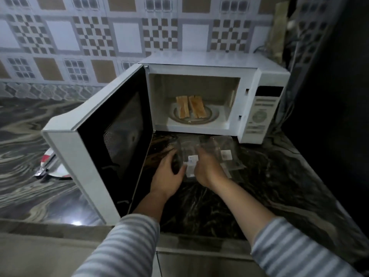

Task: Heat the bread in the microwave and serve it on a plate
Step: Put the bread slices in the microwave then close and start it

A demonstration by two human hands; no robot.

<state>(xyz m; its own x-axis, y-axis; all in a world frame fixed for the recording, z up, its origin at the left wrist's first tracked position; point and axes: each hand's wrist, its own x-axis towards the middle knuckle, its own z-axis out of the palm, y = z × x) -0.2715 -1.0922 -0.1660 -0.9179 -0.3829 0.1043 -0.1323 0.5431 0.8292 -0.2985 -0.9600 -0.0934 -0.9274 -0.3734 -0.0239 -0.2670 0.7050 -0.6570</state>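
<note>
A white microwave (261,108) stands on the dark marbled counter with its door (111,134) swung wide to the left. Inside, two bread slices (190,108) lie side by side on the glass turntable (211,116). Just in front of the microwave, clear plastic bread wrappers with white labels (225,154) lie on the counter. My left hand (168,172) grips the left edge of a wrapper with curled fingers. My right hand (207,168) pinches the same wrapper near its label (190,165). A white plate with a red rim (57,168) shows partly behind the open door.
The open door blocks the counter space to the left of my hands. A metal utensil (43,168) lies on the plate behind the door. A patterned tiled wall (99,37) runs along the back. A dark surface (339,96) closes the right side. The counter's front edge (189,236) is near me.
</note>
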